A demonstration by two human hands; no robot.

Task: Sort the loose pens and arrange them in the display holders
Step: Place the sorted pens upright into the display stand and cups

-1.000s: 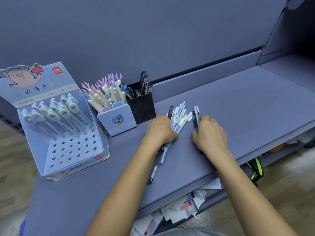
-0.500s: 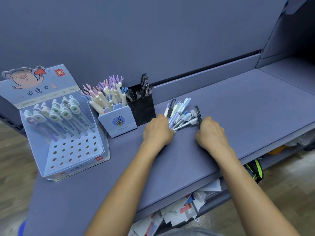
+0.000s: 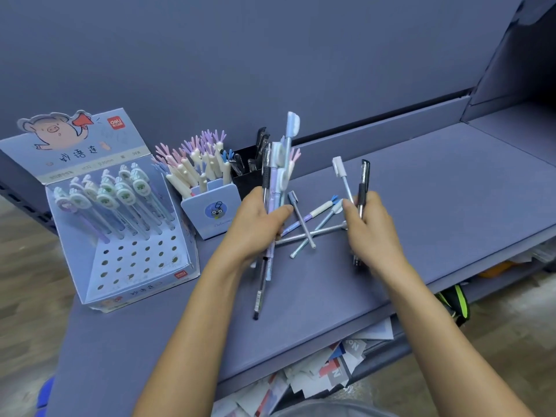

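Basically mid-sort: left hand (image 3: 255,227) curled round an upright bundle of pens (image 3: 272,179); right hand (image 3: 371,233) pinched a black pen (image 3: 364,179) plus a white-capped pen (image 3: 340,167). Loose pens (image 3: 310,230) lay crossed on the shelf (image 3: 451,191) between both hands, axes diagonal. Pig display box (image 3: 90,152), blue cup (image 3: 210,212) and black cup (image 3: 245,180) sat leftward, nearer the left hand.

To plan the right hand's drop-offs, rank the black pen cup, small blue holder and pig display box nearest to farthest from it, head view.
From the right hand:
1. black pen cup, just beyond the left hand.
2. small blue holder, left of the cup.
3. pig display box, far left on the shelf.
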